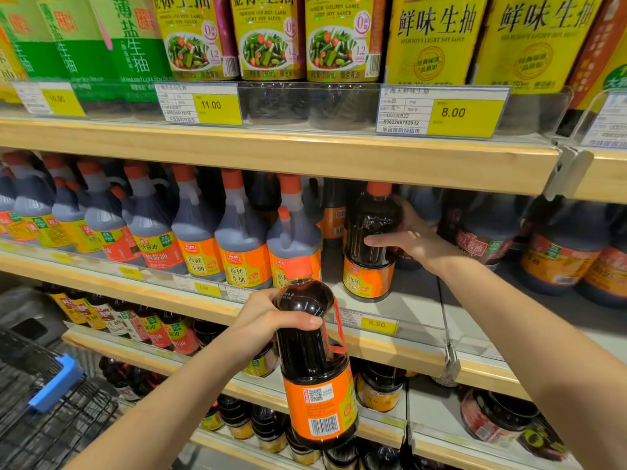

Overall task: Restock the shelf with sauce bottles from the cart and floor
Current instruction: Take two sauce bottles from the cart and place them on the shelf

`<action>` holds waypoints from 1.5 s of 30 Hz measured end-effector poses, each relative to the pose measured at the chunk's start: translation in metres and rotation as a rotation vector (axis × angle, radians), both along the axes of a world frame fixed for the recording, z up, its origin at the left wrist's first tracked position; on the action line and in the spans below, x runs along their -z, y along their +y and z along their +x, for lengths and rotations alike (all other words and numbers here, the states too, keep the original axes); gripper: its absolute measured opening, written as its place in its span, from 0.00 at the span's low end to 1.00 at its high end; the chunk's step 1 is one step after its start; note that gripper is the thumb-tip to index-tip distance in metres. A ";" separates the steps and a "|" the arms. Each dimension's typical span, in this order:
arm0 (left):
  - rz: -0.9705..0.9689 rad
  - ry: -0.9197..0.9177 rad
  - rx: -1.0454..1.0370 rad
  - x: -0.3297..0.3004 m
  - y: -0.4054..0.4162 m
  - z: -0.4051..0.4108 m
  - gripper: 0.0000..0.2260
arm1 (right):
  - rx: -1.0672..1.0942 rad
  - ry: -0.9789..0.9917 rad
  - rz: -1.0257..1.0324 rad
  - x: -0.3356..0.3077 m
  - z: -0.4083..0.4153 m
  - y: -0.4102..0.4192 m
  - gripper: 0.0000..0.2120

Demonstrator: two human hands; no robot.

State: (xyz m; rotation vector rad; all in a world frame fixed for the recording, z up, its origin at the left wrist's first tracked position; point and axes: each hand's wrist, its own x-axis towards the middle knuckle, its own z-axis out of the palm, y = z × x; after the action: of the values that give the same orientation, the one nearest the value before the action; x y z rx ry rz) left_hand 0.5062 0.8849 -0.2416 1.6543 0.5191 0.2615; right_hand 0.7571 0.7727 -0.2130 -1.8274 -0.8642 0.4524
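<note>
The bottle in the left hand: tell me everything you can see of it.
The bottle is clear plastic by the look of it, filled with dark sauce, with an orange cap, an orange carry handle on its right shoulder and an orange label showing a QR code and a barcode. It is nearly upright, held in the air in front of the shelf edge, below the gap in the row. The left hand grips its shoulder, thumb across the front. Nothing else touches it.

Top shelf price tags: 10.00 (62,99), 11.00 (211,105), 8.00 (453,112) w/ barcode no. 6902265752912. Middle shelf tag 6.90 (377,323). Yellow bottles (266,35) read "Premium Golden Label Light Soy Sauce", 750mL. Green bottle (135,45): "Reduced Light Soy Sauce".
</note>
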 end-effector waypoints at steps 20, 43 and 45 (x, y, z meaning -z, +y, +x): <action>0.049 -0.003 0.031 -0.011 0.001 0.001 0.24 | 0.067 -0.262 -0.033 -0.022 -0.027 0.015 0.28; 0.053 -0.082 0.062 -0.012 0.005 0.002 0.20 | 0.015 -0.289 -0.034 -0.014 -0.021 0.015 0.33; 0.049 -0.086 0.061 -0.012 0.005 0.002 0.19 | 0.001 -0.264 -0.027 -0.014 -0.021 0.014 0.34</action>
State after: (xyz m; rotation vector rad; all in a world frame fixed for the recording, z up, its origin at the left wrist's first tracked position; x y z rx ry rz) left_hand 0.5084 0.8899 -0.2294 1.6959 0.3991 0.3009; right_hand 0.7365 0.7868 -0.1995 -1.9396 -1.0396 0.2253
